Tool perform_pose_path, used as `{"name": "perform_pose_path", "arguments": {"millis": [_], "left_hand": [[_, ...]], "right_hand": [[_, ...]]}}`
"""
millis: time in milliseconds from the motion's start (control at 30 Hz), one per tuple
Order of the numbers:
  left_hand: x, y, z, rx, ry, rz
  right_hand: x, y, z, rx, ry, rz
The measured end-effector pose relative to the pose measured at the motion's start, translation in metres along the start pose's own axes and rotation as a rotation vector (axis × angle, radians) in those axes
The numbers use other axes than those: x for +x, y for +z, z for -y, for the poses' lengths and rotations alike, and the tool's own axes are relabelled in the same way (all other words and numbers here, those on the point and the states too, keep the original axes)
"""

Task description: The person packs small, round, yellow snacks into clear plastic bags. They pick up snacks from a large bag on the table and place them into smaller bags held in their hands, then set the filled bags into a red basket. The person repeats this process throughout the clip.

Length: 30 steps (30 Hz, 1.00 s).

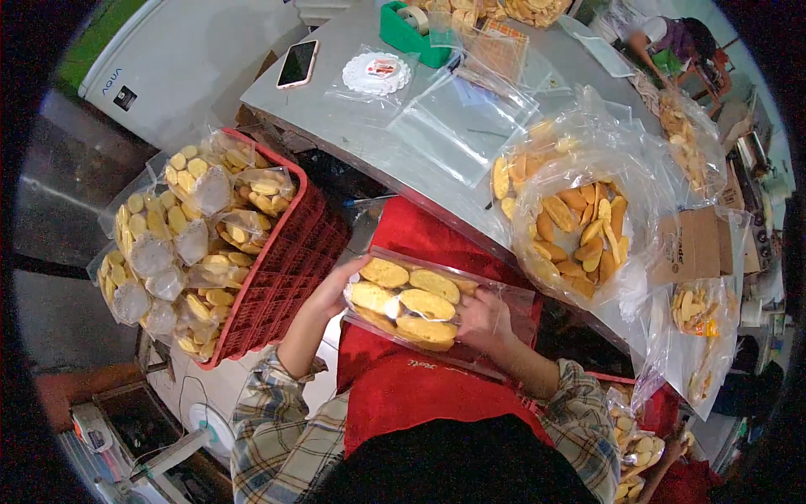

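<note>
A clear plastic bag of oval toasted bread slices (pixel 403 299) lies across my lap, over a red apron (pixel 403 394). My left hand (pixel 339 288) grips its left end, where a bit of white paper lace shows. At the right end my right hand (pixel 488 320) is inside or behind the clear film, its fingers against the slices; which of the two I cannot tell. On the table's near edge stands a large open plastic bag (pixel 576 233) of loose slices. Flat transparent bags (pixel 463 123) lie on the grey table (pixel 315 120).
A red plastic crate (pixel 271 277) heaped with filled bags (pixel 189 233) stands at the left. A phone (pixel 297 63), packed white doilies (pixel 376 72) and a green tape dispenser (pixel 409 31) lie on the table. At the right are a cardboard box (pixel 689 246) and more filled bags; a person (pixel 674 38) is at the far right.
</note>
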<state>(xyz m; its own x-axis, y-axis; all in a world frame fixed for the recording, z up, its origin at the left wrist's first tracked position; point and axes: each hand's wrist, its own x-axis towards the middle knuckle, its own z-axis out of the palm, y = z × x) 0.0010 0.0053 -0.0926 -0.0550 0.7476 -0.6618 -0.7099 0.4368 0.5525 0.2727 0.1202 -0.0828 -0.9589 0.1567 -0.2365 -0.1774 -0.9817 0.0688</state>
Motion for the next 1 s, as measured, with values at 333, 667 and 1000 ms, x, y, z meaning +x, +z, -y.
{"name": "perform_pose_path", "arguments": {"millis": [333,667,1000], "left_hand": [[-0.01,-0.005,0.011,0.038,0.129,0.003],[-0.014,0.008,-0.05,0.375,0.549,0.054],[0.034,-0.022,-0.002,0.162,0.305,0.155]], "right_hand": [[0.009,-0.011,-0.014,-0.203,-0.081,-0.233],[0.013,-0.012,0.042,-2.081,0.112,0.279],[0.012,-0.026,0.016,-1.119,0.086,0.221]]}}
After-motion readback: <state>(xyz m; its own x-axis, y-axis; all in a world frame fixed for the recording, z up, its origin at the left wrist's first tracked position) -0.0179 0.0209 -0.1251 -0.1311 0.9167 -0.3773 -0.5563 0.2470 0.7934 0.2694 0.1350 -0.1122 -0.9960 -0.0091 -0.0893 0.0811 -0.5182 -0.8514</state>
